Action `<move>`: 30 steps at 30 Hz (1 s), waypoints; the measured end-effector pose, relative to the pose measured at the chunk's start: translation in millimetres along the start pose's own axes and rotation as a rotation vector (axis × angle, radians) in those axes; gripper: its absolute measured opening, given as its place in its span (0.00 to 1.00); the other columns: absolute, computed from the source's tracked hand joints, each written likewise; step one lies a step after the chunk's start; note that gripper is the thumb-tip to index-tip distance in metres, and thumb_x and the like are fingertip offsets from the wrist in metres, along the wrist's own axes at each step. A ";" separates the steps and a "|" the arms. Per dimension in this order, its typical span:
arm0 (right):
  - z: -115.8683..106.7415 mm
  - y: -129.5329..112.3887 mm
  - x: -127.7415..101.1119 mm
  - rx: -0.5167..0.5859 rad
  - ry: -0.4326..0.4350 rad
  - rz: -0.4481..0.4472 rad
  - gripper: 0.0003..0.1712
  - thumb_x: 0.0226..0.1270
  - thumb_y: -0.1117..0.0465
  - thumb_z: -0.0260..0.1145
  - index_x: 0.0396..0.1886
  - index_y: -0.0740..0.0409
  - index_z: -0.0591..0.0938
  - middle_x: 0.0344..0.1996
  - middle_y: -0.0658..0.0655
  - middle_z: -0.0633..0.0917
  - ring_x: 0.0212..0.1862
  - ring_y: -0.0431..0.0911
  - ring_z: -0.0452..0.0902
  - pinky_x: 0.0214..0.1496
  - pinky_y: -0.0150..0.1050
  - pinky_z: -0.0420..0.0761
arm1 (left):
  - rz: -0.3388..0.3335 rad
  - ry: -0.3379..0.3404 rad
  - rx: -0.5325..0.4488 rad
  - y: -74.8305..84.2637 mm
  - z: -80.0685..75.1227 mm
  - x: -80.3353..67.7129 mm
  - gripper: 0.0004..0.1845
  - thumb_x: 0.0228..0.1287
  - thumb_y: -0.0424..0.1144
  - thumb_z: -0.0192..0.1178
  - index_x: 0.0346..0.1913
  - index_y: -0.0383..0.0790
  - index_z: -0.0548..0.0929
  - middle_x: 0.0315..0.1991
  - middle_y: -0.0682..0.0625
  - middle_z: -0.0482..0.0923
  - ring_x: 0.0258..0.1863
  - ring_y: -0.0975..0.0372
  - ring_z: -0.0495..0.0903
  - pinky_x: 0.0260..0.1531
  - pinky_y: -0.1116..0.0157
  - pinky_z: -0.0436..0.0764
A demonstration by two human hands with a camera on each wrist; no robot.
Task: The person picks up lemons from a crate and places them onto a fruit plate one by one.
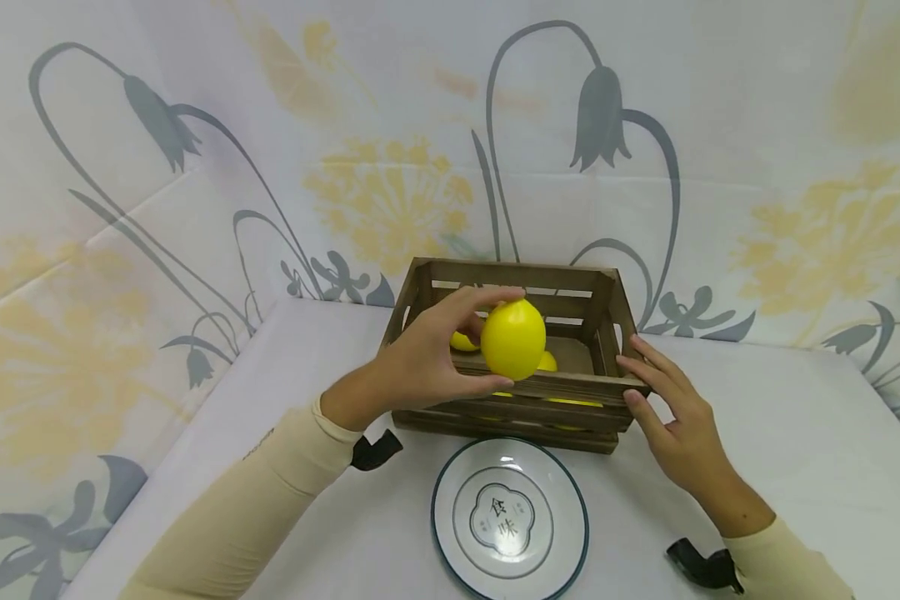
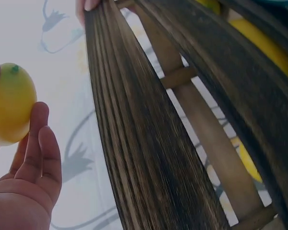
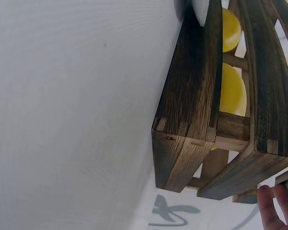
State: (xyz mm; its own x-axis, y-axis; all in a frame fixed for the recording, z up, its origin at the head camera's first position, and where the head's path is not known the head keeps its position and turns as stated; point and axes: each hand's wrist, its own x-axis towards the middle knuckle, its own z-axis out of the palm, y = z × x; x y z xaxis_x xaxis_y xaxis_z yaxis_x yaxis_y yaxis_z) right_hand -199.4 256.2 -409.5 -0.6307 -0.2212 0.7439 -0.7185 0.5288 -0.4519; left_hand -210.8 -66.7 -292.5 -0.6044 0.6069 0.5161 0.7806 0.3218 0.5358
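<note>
My left hand pinches a yellow lemon between thumb and fingers, above the front rim of a brown wooden crate. In the left wrist view the lemon shows a small green spot at its tip. My right hand touches the crate's right end, fingers fairly straight along the side and thumb by the front corner. Two of its fingers show at the end slats in the right wrist view. Inside the crate lie more lemons, partly hidden by slats and my left hand.
A white plate with a dark rim and printed characters lies directly in front of the crate. Dark wrist straps show near both sleeves. White cloth covers the table, and a flower-patterned cloth hangs behind the crate.
</note>
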 end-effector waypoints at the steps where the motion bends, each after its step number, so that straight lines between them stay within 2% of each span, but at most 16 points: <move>1: 0.0 0.6 0.0 -0.002 0.004 -0.005 0.21 0.71 0.65 0.64 0.62 0.60 0.80 0.70 0.61 0.73 0.75 0.38 0.63 0.73 0.23 0.60 | 0.013 0.002 -0.009 0.6 1.5 -2.0 0.46 0.48 0.38 0.80 0.71 0.46 0.67 0.63 0.49 0.73 0.41 0.65 0.82 0.49 0.67 0.83; 7: -0.4 1.9 -1.7 -0.011 -0.014 0.005 0.21 0.72 0.64 0.63 0.63 0.60 0.80 0.70 0.60 0.73 0.75 0.37 0.63 0.72 0.21 0.61 | 0.054 -0.006 -0.083 3.4 13.3 -19.4 0.47 0.46 0.36 0.81 0.70 0.41 0.68 0.65 0.46 0.72 0.45 0.63 0.81 0.51 0.69 0.83; 11: 1.3 2.2 -1.7 -0.010 -0.029 0.018 0.22 0.70 0.67 0.64 0.63 0.59 0.79 0.71 0.60 0.73 0.75 0.38 0.62 0.72 0.22 0.61 | 0.072 -0.028 -0.074 1.2 21.7 -31.3 0.47 0.44 0.36 0.82 0.70 0.41 0.68 0.66 0.47 0.72 0.46 0.64 0.79 0.52 0.69 0.82; 16: 1.7 0.2 -0.8 -0.002 -0.004 0.000 0.21 0.70 0.66 0.64 0.62 0.60 0.80 0.70 0.61 0.74 0.74 0.39 0.64 0.73 0.23 0.61 | 0.124 -0.054 -0.069 -0.9 29.5 -37.1 0.47 0.46 0.37 0.81 0.70 0.38 0.68 0.67 0.46 0.72 0.45 0.63 0.81 0.53 0.70 0.81; 23: 2.8 -0.3 -0.6 0.005 0.005 -0.005 0.21 0.70 0.65 0.65 0.62 0.60 0.80 0.70 0.61 0.74 0.74 0.40 0.64 0.73 0.24 0.61 | 0.079 -0.094 -0.089 -0.9 33.3 -44.8 0.47 0.45 0.39 0.81 0.70 0.43 0.69 0.65 0.49 0.73 0.45 0.64 0.81 0.53 0.71 0.81; 28: 1.9 0.1 -1.0 -0.009 0.011 -0.003 0.21 0.71 0.64 0.64 0.62 0.60 0.80 0.69 0.61 0.74 0.74 0.40 0.65 0.73 0.24 0.61 | 0.081 -0.116 -0.127 -3.3 36.6 -46.1 0.47 0.45 0.37 0.81 0.70 0.41 0.69 0.67 0.48 0.72 0.55 0.61 0.79 0.54 0.72 0.81; 30: 1.1 0.0 -0.8 -0.014 0.010 -0.003 0.21 0.71 0.63 0.64 0.62 0.60 0.80 0.69 0.61 0.74 0.74 0.39 0.65 0.73 0.24 0.62 | 0.071 -0.125 -0.135 -4.1 38.3 -46.8 0.46 0.45 0.37 0.81 0.69 0.41 0.69 0.68 0.48 0.71 0.56 0.61 0.79 0.54 0.72 0.81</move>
State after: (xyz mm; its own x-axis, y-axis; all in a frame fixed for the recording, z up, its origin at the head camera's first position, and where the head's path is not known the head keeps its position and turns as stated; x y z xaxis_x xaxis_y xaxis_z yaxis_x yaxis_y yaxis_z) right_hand -199.2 255.5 -410.6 -0.6253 -0.2144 0.7504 -0.7164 0.5392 -0.4428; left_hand -179.6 -68.6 -344.5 -0.5177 0.7130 0.4729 0.7869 0.1797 0.5904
